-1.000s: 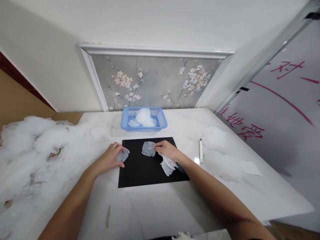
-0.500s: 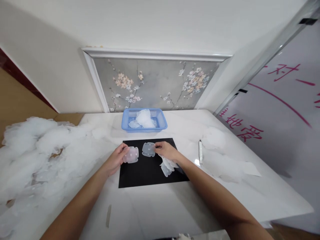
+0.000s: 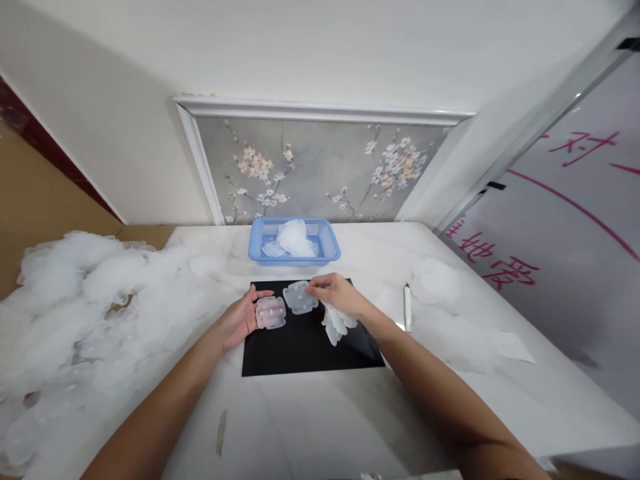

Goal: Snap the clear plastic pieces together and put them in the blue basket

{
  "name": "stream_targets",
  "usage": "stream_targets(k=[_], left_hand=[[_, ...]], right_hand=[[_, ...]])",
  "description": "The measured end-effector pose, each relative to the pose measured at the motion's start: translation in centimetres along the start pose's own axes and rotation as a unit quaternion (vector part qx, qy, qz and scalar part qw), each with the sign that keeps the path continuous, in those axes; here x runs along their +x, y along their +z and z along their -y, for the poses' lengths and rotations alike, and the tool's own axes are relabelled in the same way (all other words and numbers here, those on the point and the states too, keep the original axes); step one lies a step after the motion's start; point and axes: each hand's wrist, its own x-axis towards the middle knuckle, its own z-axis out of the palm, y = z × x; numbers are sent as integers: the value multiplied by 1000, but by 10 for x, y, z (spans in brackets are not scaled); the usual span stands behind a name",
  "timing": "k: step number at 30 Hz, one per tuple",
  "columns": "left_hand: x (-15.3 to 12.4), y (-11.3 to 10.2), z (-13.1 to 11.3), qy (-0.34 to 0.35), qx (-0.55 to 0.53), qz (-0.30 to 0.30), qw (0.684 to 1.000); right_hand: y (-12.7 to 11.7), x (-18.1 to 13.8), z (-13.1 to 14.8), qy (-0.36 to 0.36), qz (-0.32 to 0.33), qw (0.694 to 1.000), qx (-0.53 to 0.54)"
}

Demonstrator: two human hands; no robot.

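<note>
A squarish translucent plastic lid (image 3: 271,313) with small tabs on its sides lies across the fingers of my left hand (image 3: 239,323). Those fingers show pink through it, and the thumb is lifted away from its face. My right hand (image 3: 336,293) pinches a second translucent lid (image 3: 301,298) by its right edge, slightly tilted. Below that palm hangs a fanned bunch of similar lids (image 3: 337,324), seemingly tucked in the curled fingers, which are partly hidden. Both hands are over a black mat (image 3: 300,353).
Behind the mat stands a blue basket (image 3: 254,248) with several lids inside. A large heap of translucent lids (image 3: 100,313) covers the left side. On the right lie more lids (image 3: 445,313), a pen-like knife (image 3: 408,308) and a white paper piece (image 3: 515,347).
My left thumb has come off the lid, which now lies across the fingers. The right hand's pinched lid has tilted. The whole view has shifted slightly.
</note>
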Motion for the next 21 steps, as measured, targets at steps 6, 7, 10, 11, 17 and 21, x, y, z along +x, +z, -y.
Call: stream_targets(k=[6, 7, 10, 11, 17, 21], left_hand=[[-2, -2, 6, 43, 74, -13, 996], [-2, 0, 7, 69, 106, -25, 992], [-2, 3, 13, 143, 188, -63, 970], [-2, 4, 15, 161, 206, -75, 962], [0, 5, 22, 223, 264, -109, 932], [-2, 13, 19, 262, 319, -131, 902]], right_hand=[[-30, 69, 47, -156, -122, 967, -159], [-33, 86, 49, -159, -127, 961, -186], [-35, 126, 48, -103, -71, 959, -253], [-34, 133, 46, -83, -60, 959, -265], [5, 87, 33, -114, -95, 978, -143], [54, 26, 13, -74, 42, 996, -3]])
